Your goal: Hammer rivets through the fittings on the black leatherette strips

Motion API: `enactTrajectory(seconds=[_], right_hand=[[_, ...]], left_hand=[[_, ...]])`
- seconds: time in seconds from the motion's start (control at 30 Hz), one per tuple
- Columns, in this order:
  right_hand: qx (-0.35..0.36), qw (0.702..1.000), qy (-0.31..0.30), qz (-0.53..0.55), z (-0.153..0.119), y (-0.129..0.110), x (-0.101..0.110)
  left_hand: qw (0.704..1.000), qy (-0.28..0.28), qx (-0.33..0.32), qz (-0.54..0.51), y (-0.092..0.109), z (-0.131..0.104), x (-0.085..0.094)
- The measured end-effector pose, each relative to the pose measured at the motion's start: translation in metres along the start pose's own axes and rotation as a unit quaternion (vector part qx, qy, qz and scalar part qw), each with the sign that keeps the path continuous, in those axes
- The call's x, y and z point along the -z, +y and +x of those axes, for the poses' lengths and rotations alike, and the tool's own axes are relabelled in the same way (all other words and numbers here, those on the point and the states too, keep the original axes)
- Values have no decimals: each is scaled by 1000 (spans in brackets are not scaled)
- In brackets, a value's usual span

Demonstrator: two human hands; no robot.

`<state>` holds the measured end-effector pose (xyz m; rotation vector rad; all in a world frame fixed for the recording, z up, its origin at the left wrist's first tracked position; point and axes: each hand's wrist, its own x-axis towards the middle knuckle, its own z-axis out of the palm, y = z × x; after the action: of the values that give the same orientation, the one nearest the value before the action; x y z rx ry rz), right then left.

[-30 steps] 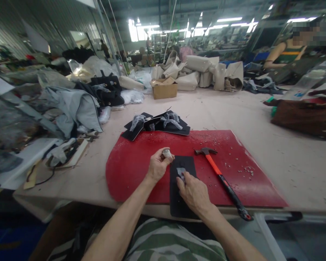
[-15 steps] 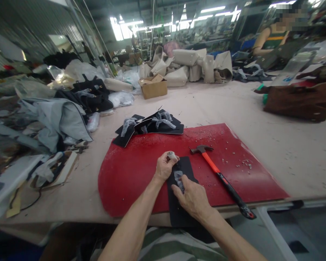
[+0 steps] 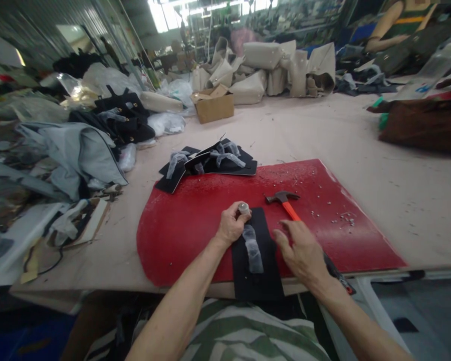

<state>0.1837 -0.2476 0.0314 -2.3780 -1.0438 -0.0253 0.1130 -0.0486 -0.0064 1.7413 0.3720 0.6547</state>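
Observation:
My left hand (image 3: 233, 222) is closed around a short whitish rod with a round metal top (image 3: 243, 206), held upright at the far end of a black panel (image 3: 269, 271). Its lower end is hidden by the fingers. A strip wrapped in clear plastic (image 3: 253, 248) runs along the panel, which overhangs the near edge of a red board (image 3: 195, 225). My right hand (image 3: 300, 250) is open, fingers apart, just over the handle of a claw hammer (image 3: 290, 209). The hand hides the middle of that handle; I cannot tell if they touch.
More black panels with plastic-wrapped strips (image 3: 225, 163) lie overlapped at the board's far edge. Small metal bits (image 3: 348, 219) are scattered on the right. Farther off stand a cardboard box (image 3: 215, 108) and beige rolled pieces (image 3: 263, 55). A brown bag (image 3: 423, 128) lies at right; a person sits behind.
My right hand has left the plastic-wrapped strip and moved right to the hammer, its fingers opening. My left hand still holds the rod, now more upright. The view has tipped downward.

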Motion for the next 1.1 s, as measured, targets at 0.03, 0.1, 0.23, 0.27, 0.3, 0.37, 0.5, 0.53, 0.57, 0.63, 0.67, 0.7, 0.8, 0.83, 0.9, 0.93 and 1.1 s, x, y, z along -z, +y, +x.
enactTrajectory(seconds=[0.03, 0.1, 0.23, 0.27, 0.3, 0.37, 0.5, 0.53, 0.57, 0.63, 0.67, 0.7, 0.8, 0.83, 0.9, 0.93, 1.1], right_hand=[[-16, 997, 17, -69, 2, 13, 5], [-52, 984, -7, -168, 8, 35, 13], [-171, 974, -150, 11, 22, 49, 25], [-196, 958, -187, 95, 25, 45, 28], [-211, 939, -219, 163, 28, 39, 31], [-224, 911, -245, 244, 31, 20, 39], [-166, 955, -110, 220, 25, -14, 53], [-124, 975, -66, 170, 22, -19, 56], [-77, 990, -38, 108, 20, -22, 59], [5, 999, -41, -7, 19, -26, 66], [31, 996, -63, -47, 19, -27, 70], [49, 993, -83, -72, 20, -28, 75], [53, 996, -18, -71, 21, -34, 86], [43, 997, 35, -61, 20, -35, 88], [39, 994, 86, -53, 18, -37, 86], [47, 994, 76, -55, 16, -36, 82], [70, 992, -67, -77, 14, -19, 64]], left_hand=[[1000, -8, -8, 13, 1, 0, 0], [999, -17, -17, 26, 2, -1, 0], [1000, -9, -12, 7, 0, 0, -1], [1000, -8, -15, 6, -1, 0, -1], [1000, -9, -20, 9, -1, 0, -1], [999, -11, -32, 26, -1, -1, -2], [998, -17, -42, 44, -1, -2, -3], [998, -17, -42, 42, -1, -2, -3], [998, -17, -41, 42, -2, -2, -3], [998, -16, -34, 44, -2, -3, -4], [998, -16, -29, 48, -2, -3, -4], [998, -17, -26, 51, -2, -3, -4], [998, -20, -27, 49, 0, -3, -4], [998, -21, -31, 47, 0, -3, -4], [998, -21, -32, 45, 1, -3, -4], [998, -21, -30, 45, 1, -3, -4], [998, -19, -17, 64, 0, -3, -4]])
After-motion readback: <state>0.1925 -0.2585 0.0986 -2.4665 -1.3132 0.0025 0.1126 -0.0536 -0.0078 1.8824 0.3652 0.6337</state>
